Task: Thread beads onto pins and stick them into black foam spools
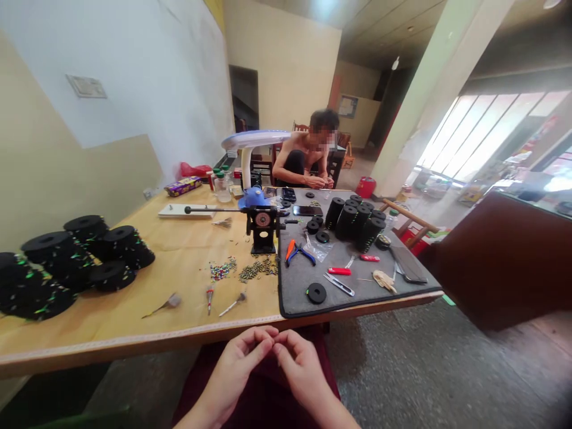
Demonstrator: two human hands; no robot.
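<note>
My left hand (236,363) and my right hand (300,363) meet fingertip to fingertip over my lap, below the front edge of the wooden table (134,333). Both pinch at the same spot; whatever lies between the fingers is too small to make out. On the table ahead stands a small black vise (263,229) with a long rod. Loose beads and small metal parts (250,269) lie in front of it. A grey mat (357,286) holds pliers (297,251), a red knife (339,271), a black disc (316,292) and several black spools (357,217).
Stacks of black spools with glittery thread (67,262) fill the table's left end. A white and blue lamp (252,161) stands at the back. A person (308,158) sits at the far end working with their hands. A dark wooden counter (504,256) stands at right.
</note>
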